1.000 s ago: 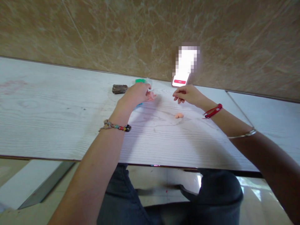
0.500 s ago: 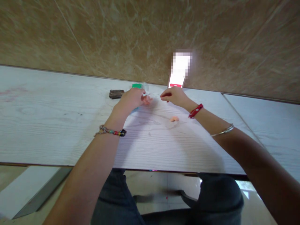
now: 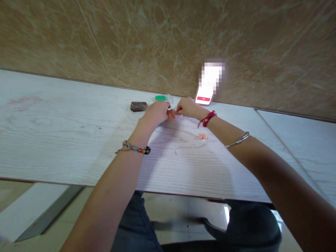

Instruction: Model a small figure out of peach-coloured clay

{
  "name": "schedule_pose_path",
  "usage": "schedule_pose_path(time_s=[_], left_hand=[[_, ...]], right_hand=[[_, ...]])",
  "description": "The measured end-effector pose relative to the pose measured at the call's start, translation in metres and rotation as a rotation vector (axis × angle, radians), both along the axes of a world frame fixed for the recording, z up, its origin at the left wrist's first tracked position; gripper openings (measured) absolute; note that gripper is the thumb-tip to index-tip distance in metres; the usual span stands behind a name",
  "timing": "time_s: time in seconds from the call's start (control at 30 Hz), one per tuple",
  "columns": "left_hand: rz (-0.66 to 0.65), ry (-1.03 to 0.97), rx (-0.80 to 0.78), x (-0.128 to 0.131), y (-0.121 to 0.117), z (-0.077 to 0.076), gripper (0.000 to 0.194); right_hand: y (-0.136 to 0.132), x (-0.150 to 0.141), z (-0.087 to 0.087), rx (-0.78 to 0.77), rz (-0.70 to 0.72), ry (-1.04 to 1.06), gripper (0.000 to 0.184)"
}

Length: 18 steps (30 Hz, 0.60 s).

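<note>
A soft peach lump (image 3: 172, 114) that looks like modelling clay is between my two hands near the far side of the table. My left hand (image 3: 156, 111) is closed on its left side, thumb and fingers pinching it. From the other side my right hand (image 3: 189, 107) is closed too, its fingertips at the lump's right edge. Two small joined peach pieces (image 3: 202, 136) lie on the table in front of my right hand. Behind my left hand are a green piece (image 3: 160, 98) and some clear plastic (image 3: 170, 99). A bit of blue shows under my left wrist.
A dark brown block (image 3: 138, 106) lies left of my left hand. Against the brown marbled wall (image 3: 147, 42) leans a lit phone (image 3: 203, 99), just behind my right hand. The white wood-grain table (image 3: 65, 133) has its near edge above my knees.
My right hand has moved left and now meets the peach lump at my left hand; before, it hovered apart with a gap. The view has shifted slightly.
</note>
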<state>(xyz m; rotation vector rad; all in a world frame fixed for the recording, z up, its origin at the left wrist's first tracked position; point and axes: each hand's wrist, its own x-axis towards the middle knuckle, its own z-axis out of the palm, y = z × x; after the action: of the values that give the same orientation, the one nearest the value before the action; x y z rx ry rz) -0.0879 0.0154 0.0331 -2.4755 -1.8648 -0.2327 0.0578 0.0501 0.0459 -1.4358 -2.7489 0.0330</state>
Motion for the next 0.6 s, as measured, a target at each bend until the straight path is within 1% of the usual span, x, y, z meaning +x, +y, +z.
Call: schedule_pose_path(time_s=[0.1,0.23,0.37,0.43,0.53,0.6], left_hand=[[0.008,0.008,-0.009,0.001,-0.001,0.000,0.031],[0.004,-0.002,-0.011,0.001,-0.001,0.001,0.030],[0.000,0.012,-0.003,0.000,-0.001,0.000,0.028],[0.010,0.023,-0.009,0.001,-0.001,0.000,0.027],[0.014,0.021,-0.016,0.001,-0.002,0.001,0.027],[0.009,0.016,-0.019,0.002,-0.003,0.001,0.031]], right_hand=[[0.001,0.001,-0.009,0.046,-0.005,-0.001,0.025],[0.001,0.005,-0.019,0.054,-0.006,0.045,0.024],[-0.003,0.006,-0.020,0.050,-0.037,0.113,0.024],[-0.006,0.007,-0.016,0.000,-0.100,0.237,0.024],[-0.013,0.014,-0.007,-0.184,-0.242,0.611,0.021],[-0.019,0.024,-0.001,-0.287,-0.274,0.828,0.015]])
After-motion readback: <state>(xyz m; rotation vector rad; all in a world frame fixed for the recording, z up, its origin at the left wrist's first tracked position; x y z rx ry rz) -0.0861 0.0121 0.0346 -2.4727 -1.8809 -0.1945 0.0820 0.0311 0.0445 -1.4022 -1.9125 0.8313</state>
